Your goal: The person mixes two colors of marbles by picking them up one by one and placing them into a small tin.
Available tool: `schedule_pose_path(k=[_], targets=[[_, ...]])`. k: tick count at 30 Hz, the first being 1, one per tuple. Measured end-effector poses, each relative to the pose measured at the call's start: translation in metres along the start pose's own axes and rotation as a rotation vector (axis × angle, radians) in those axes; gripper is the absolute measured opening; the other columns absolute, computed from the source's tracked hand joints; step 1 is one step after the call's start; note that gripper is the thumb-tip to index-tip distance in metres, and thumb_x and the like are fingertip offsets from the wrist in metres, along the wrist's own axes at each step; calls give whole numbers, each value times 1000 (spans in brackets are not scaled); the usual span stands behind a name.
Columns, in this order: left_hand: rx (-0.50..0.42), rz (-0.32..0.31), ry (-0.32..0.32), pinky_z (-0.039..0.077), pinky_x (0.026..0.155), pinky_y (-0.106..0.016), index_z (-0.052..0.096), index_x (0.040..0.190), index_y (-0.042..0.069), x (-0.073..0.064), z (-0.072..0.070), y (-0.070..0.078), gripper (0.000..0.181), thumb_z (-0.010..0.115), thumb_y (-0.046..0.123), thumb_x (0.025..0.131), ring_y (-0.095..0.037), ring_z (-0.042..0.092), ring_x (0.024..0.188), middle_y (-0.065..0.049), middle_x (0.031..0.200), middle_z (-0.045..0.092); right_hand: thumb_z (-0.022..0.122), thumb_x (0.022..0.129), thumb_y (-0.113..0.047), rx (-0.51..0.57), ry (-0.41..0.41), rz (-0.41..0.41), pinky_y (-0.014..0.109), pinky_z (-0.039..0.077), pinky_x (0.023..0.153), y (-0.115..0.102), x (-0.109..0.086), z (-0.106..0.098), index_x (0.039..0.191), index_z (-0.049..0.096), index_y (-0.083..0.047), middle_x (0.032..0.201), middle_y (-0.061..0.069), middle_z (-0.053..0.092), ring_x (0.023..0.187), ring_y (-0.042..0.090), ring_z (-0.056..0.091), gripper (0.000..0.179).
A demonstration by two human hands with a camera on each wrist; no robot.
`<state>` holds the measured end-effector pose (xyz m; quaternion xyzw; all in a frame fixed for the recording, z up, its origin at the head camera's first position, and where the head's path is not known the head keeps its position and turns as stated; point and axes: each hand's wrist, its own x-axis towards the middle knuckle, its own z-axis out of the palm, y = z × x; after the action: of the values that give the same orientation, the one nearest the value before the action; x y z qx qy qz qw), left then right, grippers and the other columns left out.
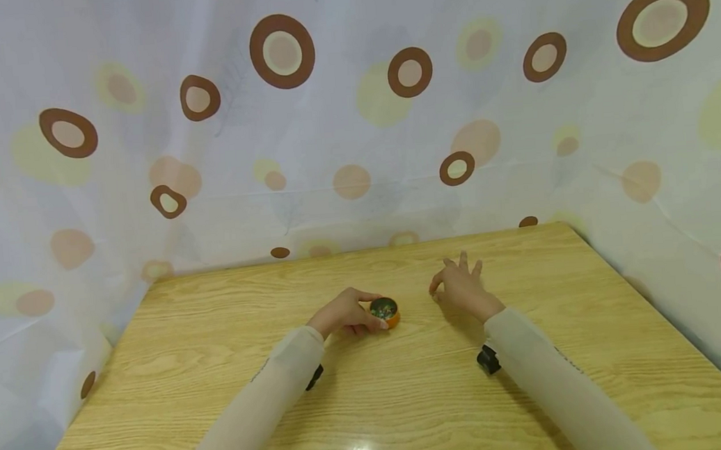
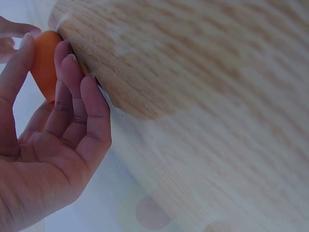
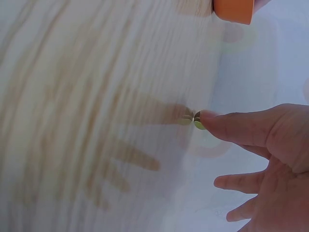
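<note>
A small round orange bowl [image 1: 393,319] stands on the wooden table, with dark, multicoloured small pieces [image 1: 383,308] inside. My left hand [image 1: 346,313] grips its side, thumb on the near side and fingers round the far side. The orange wall [image 2: 46,65] shows between thumb and fingers in the left wrist view. To the right of the bowl, my right hand [image 1: 462,289] pinches a tiny shiny yellow-green, bead-like piece [image 3: 199,121] at the tips of thumb and index finger, close over the table. The other right fingers are spread out.
The light wooden table [image 1: 372,384] reaches back to a hanging sheet [image 1: 354,128] printed with brown and yellow circles. That sheet also borders both sides. Dark wrist cameras [image 1: 488,360] sit under the pale sleeves [image 1: 553,372].
</note>
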<state>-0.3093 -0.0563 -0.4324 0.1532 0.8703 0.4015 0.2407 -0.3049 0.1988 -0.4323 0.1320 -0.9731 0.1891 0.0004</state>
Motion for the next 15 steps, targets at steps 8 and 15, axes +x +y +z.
schedule_pose_path(k=[8,15], targets=[[0,11,-2,52,57,-30,49,142,12,-1,-1,1,68,79,24,82,-18,60,59,-5,76,72,73,86,-13,-4,15,-16,78,-2,98,-5,0,-2,97,75,-8,145,35,30,134,63,1,12],[0,9,1,51,55,-29,50,142,12,-1,0,2,68,79,24,81,-17,60,58,-5,76,72,74,85,-12,-6,36,-37,77,-3,99,-13,0,-6,98,75,-8,146,35,29,134,62,0,13]])
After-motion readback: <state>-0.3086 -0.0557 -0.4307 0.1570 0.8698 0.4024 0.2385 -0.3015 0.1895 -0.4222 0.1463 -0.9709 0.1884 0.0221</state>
